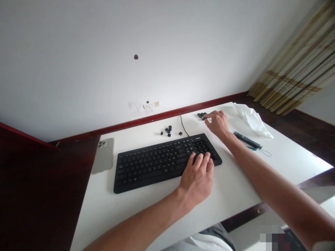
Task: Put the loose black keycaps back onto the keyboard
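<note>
A black keyboard (162,161) lies across the middle of the white table (246,181). My left hand (197,177) rests on its right end, fingers flat and stretched over the number pad. My right hand (217,122) reaches to the far side of the table, where its fingertips touch a small heap of loose black keycaps (201,115). Whether those fingers pinch a keycap is hidden. A second group of loose keycaps (168,130) sits behind the keyboard, near its cable (183,126).
A phone (103,155) lies face down at the table's left edge. A black pen-like tool (247,140) and a thin wire puller (265,152) lie right of my right forearm. Crumpled white plastic (250,118) sits at the far right, with a curtain (298,69) beyond.
</note>
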A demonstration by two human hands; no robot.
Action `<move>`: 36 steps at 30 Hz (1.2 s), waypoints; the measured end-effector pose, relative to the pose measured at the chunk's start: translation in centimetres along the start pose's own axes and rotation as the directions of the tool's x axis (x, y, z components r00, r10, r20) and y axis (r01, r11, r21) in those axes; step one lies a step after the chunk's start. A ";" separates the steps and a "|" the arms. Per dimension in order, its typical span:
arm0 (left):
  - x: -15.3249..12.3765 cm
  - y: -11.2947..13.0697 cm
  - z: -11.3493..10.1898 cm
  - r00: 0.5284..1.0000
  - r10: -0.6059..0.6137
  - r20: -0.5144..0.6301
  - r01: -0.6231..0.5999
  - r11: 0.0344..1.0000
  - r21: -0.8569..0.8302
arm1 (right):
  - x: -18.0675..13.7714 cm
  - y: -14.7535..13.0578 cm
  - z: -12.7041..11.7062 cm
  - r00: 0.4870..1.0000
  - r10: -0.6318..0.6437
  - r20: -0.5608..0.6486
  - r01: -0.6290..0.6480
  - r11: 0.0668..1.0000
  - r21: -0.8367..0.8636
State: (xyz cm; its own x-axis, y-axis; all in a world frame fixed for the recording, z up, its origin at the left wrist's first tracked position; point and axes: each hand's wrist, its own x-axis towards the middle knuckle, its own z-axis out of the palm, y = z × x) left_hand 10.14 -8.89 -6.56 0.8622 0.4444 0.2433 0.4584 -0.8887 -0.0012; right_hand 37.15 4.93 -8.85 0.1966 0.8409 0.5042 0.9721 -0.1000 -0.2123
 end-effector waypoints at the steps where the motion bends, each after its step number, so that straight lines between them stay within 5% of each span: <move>1: 0.0 0.0 0.0 1.000 -0.001 -0.003 0.001 1.000 0.007 | 0.0 0.1 0.1 1.000 0.013 0.014 -0.013 1.000 -0.007; 7: -0.1 0.1 0.0 1.000 -0.012 -0.021 0.012 1.000 -0.005 | 0.4 0.6 0.5 0.995 0.009 0.095 -0.008 1.000 -0.008; 17: -0.5 0.5 0.4 0.998 -0.005 -0.061 0.009 0.998 0.065 | 0.1 -0.6 -0.7 0.971 -0.130 0.203 0.085 0.972 0.219; 25: -0.8 1.5 0.7 0.997 -0.034 -0.070 0.042 0.991 0.128 | -0.2 -2.6 -4.2 0.898 -0.139 0.417 -0.108 0.850 0.515; 28: -0.7 1.5 0.7 0.998 -0.030 -0.062 0.039 0.990 0.136 | -0.3 -2.8 -5.9 0.826 -0.194 0.529 -0.187 0.791 0.582; 33: -0.5 1.5 0.6 0.998 -0.033 -0.051 0.040 0.989 0.144 | -0.6 -3.6 -8.0 0.565 -0.388 0.728 -0.303 0.723 0.621; 36: -0.4 1.7 0.5 0.998 -0.036 -0.042 0.042 0.988 0.152 | -1.0 -4.6 -8.5 0.484 -0.468 0.739 -0.212 0.757 0.618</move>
State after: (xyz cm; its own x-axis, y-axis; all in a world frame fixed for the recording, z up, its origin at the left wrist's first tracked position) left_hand 10.64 -10.50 -7.18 0.8352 0.4709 0.2840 0.5217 -0.8419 -0.1382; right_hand 33.53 0.02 -1.29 -0.4542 0.8473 -0.2754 0.6151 0.0746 -0.7849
